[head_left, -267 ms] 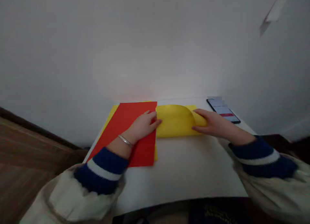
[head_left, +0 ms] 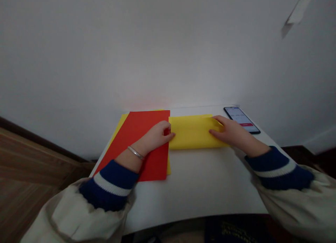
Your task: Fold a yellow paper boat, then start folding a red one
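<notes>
A yellow sheet of paper [head_left: 193, 132], folded over with its fold toward me, lies on the white table [head_left: 199, 187]. My left hand [head_left: 157, 132] pinches its left edge between thumb and curled fingers, with the wrist above a red sheet of paper [head_left: 153, 166]. At the opposite end, my right hand [head_left: 229, 131] has its thumb and forefinger around the right part of the yellow paper. The paper's far right corner is hidden by that hand.
Another yellow sheet [head_left: 119, 125] sticks out from under the red one. A phone [head_left: 243, 120] with its screen lit lies at the back right, beyond my right hand. A wall [head_left: 168, 54] rises behind the table, and wooden furniture [head_left: 31, 176] stands at left.
The upper layer of the yellow paper, curled up at the right before, now lies nearly flat. My right hand has shifted slightly with it; my left hand stays at the left edge.
</notes>
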Available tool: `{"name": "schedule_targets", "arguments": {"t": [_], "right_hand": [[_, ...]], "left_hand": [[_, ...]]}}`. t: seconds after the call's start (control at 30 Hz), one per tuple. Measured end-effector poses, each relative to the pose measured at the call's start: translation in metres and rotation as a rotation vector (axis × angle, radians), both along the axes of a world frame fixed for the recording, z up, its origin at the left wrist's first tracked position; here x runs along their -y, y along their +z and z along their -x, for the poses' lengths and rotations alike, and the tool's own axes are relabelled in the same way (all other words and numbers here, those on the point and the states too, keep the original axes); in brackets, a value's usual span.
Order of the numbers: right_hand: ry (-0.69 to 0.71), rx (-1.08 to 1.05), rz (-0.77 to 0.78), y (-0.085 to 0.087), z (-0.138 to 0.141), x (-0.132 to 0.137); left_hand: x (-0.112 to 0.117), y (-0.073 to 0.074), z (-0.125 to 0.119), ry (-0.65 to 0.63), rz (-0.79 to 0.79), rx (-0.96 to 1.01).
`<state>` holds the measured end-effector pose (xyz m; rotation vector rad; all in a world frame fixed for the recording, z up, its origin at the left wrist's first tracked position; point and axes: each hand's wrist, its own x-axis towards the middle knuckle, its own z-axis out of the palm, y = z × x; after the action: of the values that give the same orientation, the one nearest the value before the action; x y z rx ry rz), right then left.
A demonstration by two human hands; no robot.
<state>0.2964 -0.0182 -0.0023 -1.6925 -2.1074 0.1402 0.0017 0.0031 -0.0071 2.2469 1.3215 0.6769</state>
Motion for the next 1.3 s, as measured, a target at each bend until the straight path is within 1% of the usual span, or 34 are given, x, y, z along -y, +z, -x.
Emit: {"name": "schedule_targets", "arguments": {"t": [0.07,0.17,0.23,0.33,0.5,0.67,0.83,0.93,1.03,1.2,1.3], "right_hand": [[-0.040,0.062,0.038,-0.001,0.001,-0.002],[-0.044,0.111,0.120,0.000,0.002,-0.004],[-0.025,0.107,0.151,0.002,0.004,-0.004],[0.008,0.102,0.149,0.005,0.005,-0.004],[-0.004,0.120,0.157,0.005,0.006,-0.004],[0.029,0.170,0.096,0.000,0.005,-0.007],[0.112,0.209,-0.077,-0.007,0.004,-0.011],[0.119,0.288,-0.121,-0.011,0.003,-0.014],[0.101,0.314,-0.080,-0.012,0.004,-0.016],[0.077,0.330,-0.085,-0.005,0.007,-0.015],[0.071,0.348,-0.096,0.000,0.009,-0.014]], "left_hand": [[-0.001,-0.001,0.000,0.017,-0.054,-0.029],[-0.001,0.000,0.001,0.014,-0.107,-0.086],[-0.001,0.001,0.001,0.013,-0.092,-0.151],[0.000,0.001,0.001,0.036,-0.051,-0.236],[-0.001,-0.001,0.002,0.037,-0.064,-0.283],[0.000,-0.002,0.002,0.014,-0.038,-0.343],[0.002,-0.001,0.002,-0.043,-0.051,-0.459],[0.002,0.000,0.002,-0.046,-0.056,-0.458],[0.002,0.000,0.002,-0.049,-0.066,-0.432],[0.004,0.005,0.001,-0.012,-0.102,-0.326],[0.005,0.007,0.001,0.024,-0.130,-0.301]]}}
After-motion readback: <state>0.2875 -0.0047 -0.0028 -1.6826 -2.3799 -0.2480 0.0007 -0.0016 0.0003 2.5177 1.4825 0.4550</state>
